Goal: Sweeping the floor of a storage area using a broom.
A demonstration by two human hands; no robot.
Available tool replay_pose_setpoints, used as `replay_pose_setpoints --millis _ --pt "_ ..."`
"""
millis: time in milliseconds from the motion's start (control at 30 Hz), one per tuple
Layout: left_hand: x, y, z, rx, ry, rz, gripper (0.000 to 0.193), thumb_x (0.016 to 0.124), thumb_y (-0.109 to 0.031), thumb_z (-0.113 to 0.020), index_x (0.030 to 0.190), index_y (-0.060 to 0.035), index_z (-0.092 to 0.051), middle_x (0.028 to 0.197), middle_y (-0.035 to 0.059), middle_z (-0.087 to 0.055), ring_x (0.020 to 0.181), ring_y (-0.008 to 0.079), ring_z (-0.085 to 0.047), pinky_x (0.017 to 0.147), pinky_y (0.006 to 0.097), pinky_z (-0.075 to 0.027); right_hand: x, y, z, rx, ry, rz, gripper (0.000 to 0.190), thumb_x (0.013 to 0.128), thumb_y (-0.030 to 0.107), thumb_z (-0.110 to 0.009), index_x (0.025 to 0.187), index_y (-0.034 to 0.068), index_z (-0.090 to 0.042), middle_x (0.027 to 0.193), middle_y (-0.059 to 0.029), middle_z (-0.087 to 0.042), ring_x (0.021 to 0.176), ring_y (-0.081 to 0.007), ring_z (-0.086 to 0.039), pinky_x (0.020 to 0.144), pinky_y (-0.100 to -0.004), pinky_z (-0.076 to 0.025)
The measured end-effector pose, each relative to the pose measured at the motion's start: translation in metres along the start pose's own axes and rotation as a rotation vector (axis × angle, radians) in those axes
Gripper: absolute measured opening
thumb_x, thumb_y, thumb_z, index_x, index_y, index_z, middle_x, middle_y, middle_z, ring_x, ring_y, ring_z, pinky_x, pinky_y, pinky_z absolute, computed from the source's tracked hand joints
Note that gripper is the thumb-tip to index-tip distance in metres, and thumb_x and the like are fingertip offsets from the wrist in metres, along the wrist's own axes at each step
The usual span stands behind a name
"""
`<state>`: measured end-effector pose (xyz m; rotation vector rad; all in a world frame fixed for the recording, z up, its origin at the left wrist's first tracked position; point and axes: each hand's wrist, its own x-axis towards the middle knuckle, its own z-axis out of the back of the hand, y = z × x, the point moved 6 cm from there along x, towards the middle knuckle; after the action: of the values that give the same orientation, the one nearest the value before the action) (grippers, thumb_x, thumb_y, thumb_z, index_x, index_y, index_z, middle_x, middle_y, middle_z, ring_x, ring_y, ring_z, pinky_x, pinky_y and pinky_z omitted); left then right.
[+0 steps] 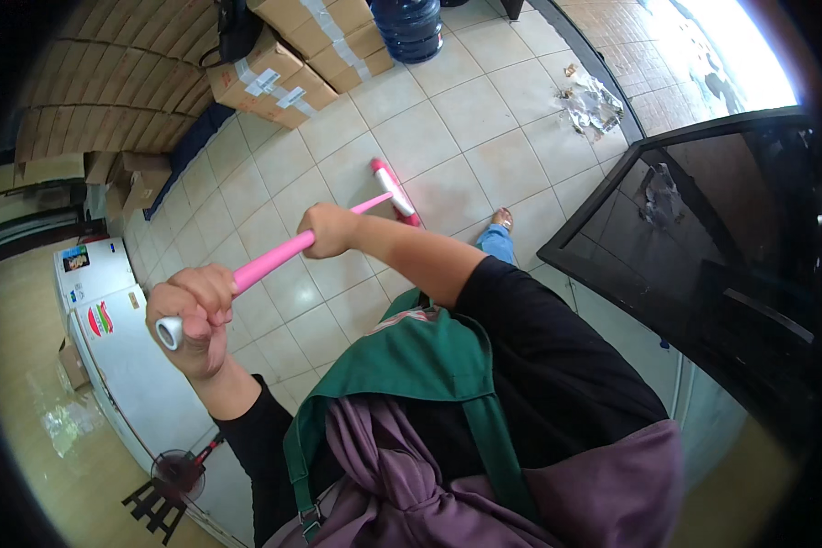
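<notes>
A pink-handled broom [274,260] slants across in front of me, its pink and white head [394,192] down on the tiled floor [342,301]. My left hand [192,318] is wrapped around the top of the handle, and the white end cap [169,332] pokes out beside the thumb. Lower on the same handle, my right hand [329,231] grips it with the knuckles facing up. The broom's bristles cannot be made out clearly. Crumpled clear plastic and small scraps [591,106] lie on the floor by the doorway, apart from the broom head.
Taped cardboard boxes [274,79] and a large blue water bottle [408,31] stand ahead. A dark-framed glass door [712,226] is swung open at the right. White appliances [130,356] line the left side. My foot [502,218] is on the floor, right of the broom head.
</notes>
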<state>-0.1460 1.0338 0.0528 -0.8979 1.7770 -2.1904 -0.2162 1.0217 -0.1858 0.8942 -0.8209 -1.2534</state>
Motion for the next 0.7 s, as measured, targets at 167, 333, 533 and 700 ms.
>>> replay_pose_setpoints --millis 167,333,533,700 --pt "0.056 0.049 -0.020 -0.094 0.096 -0.012 0.032 0.084 -0.031 -0.058 0.069 -0.0111 -0.039 0.060 0.0009 -0.040 0.052 0.0126 -0.038 0.064 0.0320 -0.036 -0.021 -0.062 0.091 -0.101 -0.115 -0.144 0.016 0.062 0.022 -0.055 0.060 0.007 -0.060 0.068 -0.0162 -0.060 0.067 -0.0346 -0.058 0.065 -0.0411 -0.048" --pt "0.121 0.147 -0.057 -0.178 0.036 0.087 0.022 0.086 -0.023 -0.055 0.076 -0.0062 -0.046 0.074 0.0063 -0.052 0.078 0.0194 -0.052 0.084 0.0407 -0.040 -0.037 -0.179 0.191 -0.351 -0.075 -0.392 0.015 0.066 0.023 -0.055 0.066 0.009 -0.062 0.073 -0.0149 -0.062 0.071 -0.0335 -0.059 0.067 -0.0399 -0.048" --pt "0.177 0.222 -0.088 -0.211 -0.068 0.280 0.024 0.087 -0.029 -0.052 0.081 -0.0064 -0.048 0.095 0.0144 -0.059 0.105 0.0307 -0.052 0.092 0.0460 -0.036 -0.047 -0.234 0.291 -0.504 -0.093 -0.626 0.016 0.065 0.025 -0.059 0.071 0.011 -0.064 0.077 -0.0119 -0.063 0.076 -0.0304 -0.060 0.071 -0.0385 -0.049" --pt "0.222 0.084 0.007 -0.149 -0.224 -0.021 0.041 0.083 -0.051 -0.048 0.073 -0.0113 -0.045 0.070 0.0021 -0.048 0.068 0.0171 -0.047 0.070 0.0343 -0.039 0.035 -0.121 0.268 -0.175 -0.206 -0.282 0.013 0.065 0.019 -0.058 0.070 0.008 -0.062 0.070 -0.0146 -0.061 0.069 -0.0324 -0.060 0.064 -0.0414 -0.049"
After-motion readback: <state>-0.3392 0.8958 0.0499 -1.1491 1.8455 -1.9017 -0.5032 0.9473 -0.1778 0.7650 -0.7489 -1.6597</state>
